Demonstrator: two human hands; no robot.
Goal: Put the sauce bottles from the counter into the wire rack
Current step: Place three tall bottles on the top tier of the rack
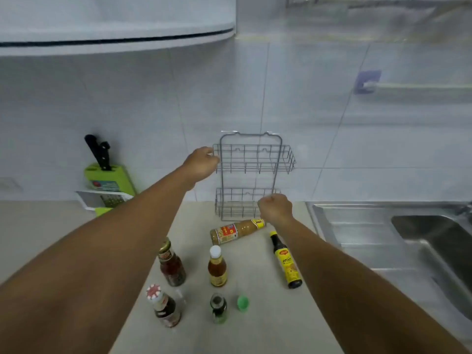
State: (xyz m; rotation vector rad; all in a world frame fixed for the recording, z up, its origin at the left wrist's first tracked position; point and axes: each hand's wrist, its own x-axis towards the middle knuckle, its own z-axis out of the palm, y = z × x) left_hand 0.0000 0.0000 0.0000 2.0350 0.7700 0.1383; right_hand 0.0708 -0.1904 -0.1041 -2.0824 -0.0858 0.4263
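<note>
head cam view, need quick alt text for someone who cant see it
Both hands grip an empty two-tier wire rack against a tiled wall: left hand on the upper basket, right hand on the lower. Sauce bottles wait on the counter, sink at right.

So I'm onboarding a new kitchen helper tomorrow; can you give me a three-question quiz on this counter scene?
1. True or false: the wire rack already holds a bottle.
2. Which bottle lies on its side nearest the rack? A) the tan bottle with yellow cap B) the white-capped bottle C) the red-capped bottle
3. Fill in: the left hand is at the rack's ____ shelf, and the right hand is at its lower one.

Key: 1 false; 2 A; 3 upper
</note>
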